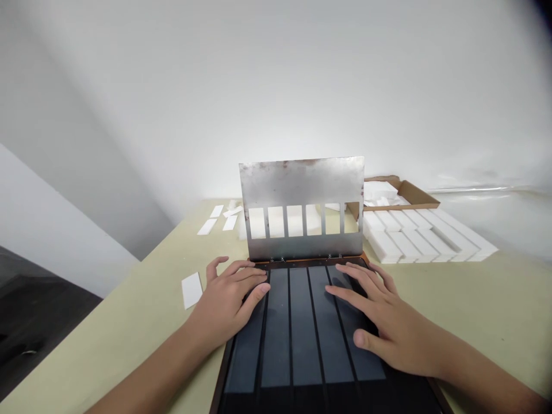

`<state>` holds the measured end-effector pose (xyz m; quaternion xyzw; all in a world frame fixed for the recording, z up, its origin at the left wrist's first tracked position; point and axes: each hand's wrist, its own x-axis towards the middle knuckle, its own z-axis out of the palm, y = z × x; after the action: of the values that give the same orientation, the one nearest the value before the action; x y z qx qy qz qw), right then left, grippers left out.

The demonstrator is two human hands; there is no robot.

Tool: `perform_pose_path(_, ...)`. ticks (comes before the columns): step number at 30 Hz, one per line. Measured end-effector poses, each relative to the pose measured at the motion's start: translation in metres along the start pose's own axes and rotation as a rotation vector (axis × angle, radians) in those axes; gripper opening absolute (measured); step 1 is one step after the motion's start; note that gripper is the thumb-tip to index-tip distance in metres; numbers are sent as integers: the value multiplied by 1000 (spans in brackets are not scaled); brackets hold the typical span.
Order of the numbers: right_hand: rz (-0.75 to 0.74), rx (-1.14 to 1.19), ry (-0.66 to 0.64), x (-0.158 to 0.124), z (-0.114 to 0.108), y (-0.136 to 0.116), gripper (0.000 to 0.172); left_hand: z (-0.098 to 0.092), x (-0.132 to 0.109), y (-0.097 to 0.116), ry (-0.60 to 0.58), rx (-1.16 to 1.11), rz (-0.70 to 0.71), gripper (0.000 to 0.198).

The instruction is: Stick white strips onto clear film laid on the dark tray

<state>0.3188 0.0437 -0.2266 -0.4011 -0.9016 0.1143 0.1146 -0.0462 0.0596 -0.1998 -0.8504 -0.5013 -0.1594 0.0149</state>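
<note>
The black base (297, 402) is set at six o'clock; at its ten and two, left hand (228, 299) and right hand (382, 319) are spread, nothing gripped, perhaps for steadying; the metal plate (302, 184) is hinged upright at twelve, presumably for access.

One head-worn view: the pale-yellow tabletop (483, 299) is seen from above its near side, facing forward and down toward the white wall (259, 86). Left hand (227, 298) and right hand (385, 313) are framed close, the hinged metal plate (302, 181) farther off.
</note>
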Motion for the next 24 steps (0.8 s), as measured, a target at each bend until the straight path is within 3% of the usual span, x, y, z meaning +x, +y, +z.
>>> perform_pose_path(24,7,4,20,-1,2,1,69,2,-1,0,8,12,-24,34)
